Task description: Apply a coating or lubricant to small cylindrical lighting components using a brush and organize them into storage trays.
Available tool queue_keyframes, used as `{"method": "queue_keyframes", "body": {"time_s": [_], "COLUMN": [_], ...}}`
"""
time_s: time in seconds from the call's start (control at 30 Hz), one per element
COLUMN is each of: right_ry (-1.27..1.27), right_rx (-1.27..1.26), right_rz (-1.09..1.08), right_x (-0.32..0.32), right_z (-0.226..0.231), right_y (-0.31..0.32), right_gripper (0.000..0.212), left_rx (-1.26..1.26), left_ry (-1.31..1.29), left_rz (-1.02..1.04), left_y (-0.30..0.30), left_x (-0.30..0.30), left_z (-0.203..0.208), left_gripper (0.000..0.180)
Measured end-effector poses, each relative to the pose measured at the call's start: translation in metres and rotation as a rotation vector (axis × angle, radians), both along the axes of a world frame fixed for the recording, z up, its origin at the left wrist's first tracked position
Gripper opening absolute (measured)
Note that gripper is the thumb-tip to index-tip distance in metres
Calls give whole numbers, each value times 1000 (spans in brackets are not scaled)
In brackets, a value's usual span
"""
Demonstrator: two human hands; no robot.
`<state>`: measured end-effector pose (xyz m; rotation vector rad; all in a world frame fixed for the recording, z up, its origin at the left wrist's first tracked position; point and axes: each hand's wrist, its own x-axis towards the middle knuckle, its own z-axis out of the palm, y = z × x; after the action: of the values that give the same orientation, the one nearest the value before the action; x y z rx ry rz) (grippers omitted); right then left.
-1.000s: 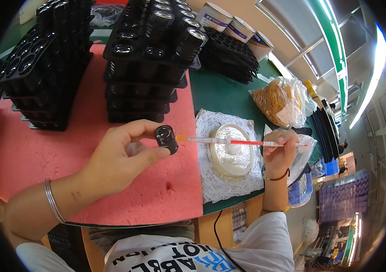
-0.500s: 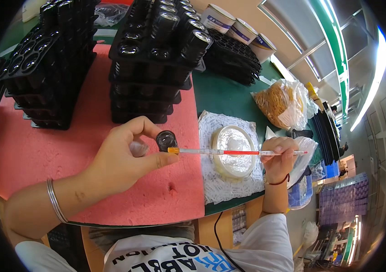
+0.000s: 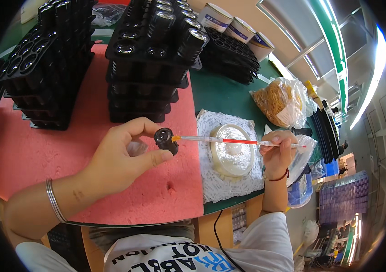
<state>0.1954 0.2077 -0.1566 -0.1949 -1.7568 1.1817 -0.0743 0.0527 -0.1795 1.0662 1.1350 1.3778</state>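
The left hand (image 3: 120, 154) grasps a small black cylinder (image 3: 166, 141) between the thumb and the bent forefinger, above the pink foam sheet (image 3: 143, 199). The right hand (image 3: 278, 153) holds a thin brush (image 3: 238, 141) near its rear end, in a pinch of the fingers, almost horizontal, so that the shaft crosses above the white round dish (image 3: 229, 171) on the printed paper (image 3: 211, 186).

Half a second ago the yellow bristles (image 3: 176, 138) lay low, in front of the cylinder, close to the left thumb. Now they are higher, at the right edge of its shiny end face, and they seem to touch it, although the contact is too small to be certain. The brush has risen together with the right hand. The cylinder is also turned a little: its dark side wall shows more clearly below the end face than before. Both grasps are the same as in the earlier views. Behind the left hand, the stacked black trays (image 3: 143, 97) stay in their place, and several black cylinders (image 3: 192, 43) stand upright in the top one.
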Motion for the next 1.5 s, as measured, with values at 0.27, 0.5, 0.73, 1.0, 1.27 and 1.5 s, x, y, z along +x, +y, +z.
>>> {"method": "queue_keyframes", "body": {"time_s": [0.27, 0.5, 0.73, 1.0, 1.27, 1.5], "right_ry": [43, 173, 195, 235, 227, 213], "right_rx": [-55, -112, -135, -178, -144, -159], "right_rz": [20, -63, -151, -129, -123, -99], "right_x": [2, -1, 13, 7, 11, 11], "right_z": [0, 3, 4, 6, 7, 5], "right_y": [2, 5, 6, 9, 11, 13], "right_gripper": [27, 26, 26, 26, 25, 24], "left_rx": [-73, 189, 828, 242, 53, -64], "left_ry": [47, 549, 1089, 1315, 1182, 1292], "left_rz": [-54, -36, 540, 936, 702, 732], "left_y": [-3, -17, -39, -46, -28, -27], "left_x": [-3, -7, -41, -174, -215, -200], "left_z": [2, 26, 82, 131, 118, 131], "left_gripper": [28, 30, 36, 27, 25, 25]}}
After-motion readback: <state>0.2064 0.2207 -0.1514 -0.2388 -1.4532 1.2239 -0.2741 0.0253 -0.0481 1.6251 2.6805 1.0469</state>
